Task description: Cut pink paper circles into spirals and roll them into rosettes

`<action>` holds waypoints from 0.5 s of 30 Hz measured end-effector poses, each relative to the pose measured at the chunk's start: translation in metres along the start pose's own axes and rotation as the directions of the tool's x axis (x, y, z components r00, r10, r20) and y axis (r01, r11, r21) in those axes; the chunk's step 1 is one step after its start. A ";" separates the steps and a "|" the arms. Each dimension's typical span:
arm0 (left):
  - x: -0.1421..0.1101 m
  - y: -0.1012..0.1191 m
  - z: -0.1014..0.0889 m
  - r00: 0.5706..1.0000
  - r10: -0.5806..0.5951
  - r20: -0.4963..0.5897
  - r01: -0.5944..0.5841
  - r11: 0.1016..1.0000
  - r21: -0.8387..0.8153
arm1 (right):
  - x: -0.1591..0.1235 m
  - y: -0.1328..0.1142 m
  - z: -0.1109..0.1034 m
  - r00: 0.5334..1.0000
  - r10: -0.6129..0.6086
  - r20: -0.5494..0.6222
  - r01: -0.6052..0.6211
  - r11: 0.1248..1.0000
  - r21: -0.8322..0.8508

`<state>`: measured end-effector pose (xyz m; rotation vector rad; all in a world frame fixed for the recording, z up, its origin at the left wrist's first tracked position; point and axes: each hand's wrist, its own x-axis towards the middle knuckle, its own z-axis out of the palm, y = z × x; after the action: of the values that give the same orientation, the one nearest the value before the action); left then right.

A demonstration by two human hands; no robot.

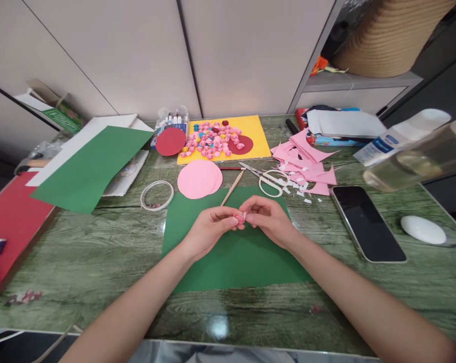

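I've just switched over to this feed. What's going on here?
A person's left hand and right hand together pinch a small pink roll above a green sheet. Beyond them, many little pieces, mostly pink, lie on a yellow sheet. Scissors lie beside some pink scraps.

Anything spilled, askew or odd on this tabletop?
Mostly orderly. The untidy spot is right of the scissors: small white scraps lie scattered over and beside jumbled pink offcuts. No liquid looks spilled.
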<state>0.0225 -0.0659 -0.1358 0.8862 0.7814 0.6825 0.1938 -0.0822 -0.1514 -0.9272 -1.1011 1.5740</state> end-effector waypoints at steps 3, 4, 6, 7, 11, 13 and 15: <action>-0.001 0.001 0.001 1.000 0.003 -0.003 -0.003 1.000 -0.011 | -0.001 0.000 0.000 1.000 0.021 0.006 -0.021 1.000 -0.004; -0.001 0.001 0.001 1.000 0.004 -0.004 -0.004 1.000 -0.015 | -0.001 0.000 0.000 1.000 0.025 0.004 -0.025 1.000 0.000; -0.001 0.001 0.001 1.000 0.003 -0.005 -0.003 1.000 -0.026 | 0.000 0.000 0.000 1.000 0.023 -0.004 -0.023 1.000 0.019; -0.001 0.001 0.001 1.000 0.000 -0.005 0.000 0.999 -0.035 | 0.000 0.000 0.000 1.000 0.016 -0.008 -0.015 0.999 0.034; 0.000 0.001 -0.001 1.000 -0.026 -0.008 0.025 0.995 -0.094 | 0.000 0.001 0.000 0.999 -0.045 -0.029 0.046 0.998 0.049; 0.000 0.001 -0.002 0.999 -0.045 -0.004 0.044 0.991 -0.124 | 0.001 0.000 0.001 0.997 -0.061 -0.036 0.062 0.998 0.020; 0.000 0.000 -0.003 0.998 -0.062 0.001 0.061 0.988 -0.144 | 0.001 0.000 0.002 0.998 -0.058 -0.037 0.058 0.998 -0.001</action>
<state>0.0197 -0.0642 -0.1368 0.7275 0.7502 0.6776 0.1922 -0.0821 -0.1511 -0.9124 -1.0924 1.5041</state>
